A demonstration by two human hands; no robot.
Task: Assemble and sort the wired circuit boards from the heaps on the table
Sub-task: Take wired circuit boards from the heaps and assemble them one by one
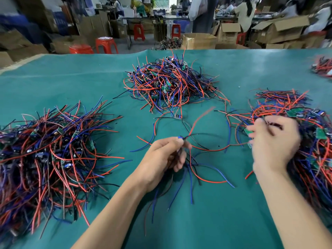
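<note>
My left hand (166, 155) is closed around a small bunch of wired boards (181, 141), pinching it up near the blue part at the top, with the red, blue and black leads (197, 169) spilling below and to the right of it onto the green tabletop (206, 221). My right hand (273, 141) reaches into the heap (309, 141) just beyond its fingers; it seems to pinch a little green board (248, 131), though the blur leaves me unsure (call it undecided). Another heap (50, 150) lies well to the left of my left hand, and a third (168, 83) sits ahead of both.

I judge these pieces light and floppy: the wires bend and snag on neighbours, so pulling a lead would drag a tangle. Better to grip the stiff board edge itself, gently, since the solder joints look fragile.
</note>
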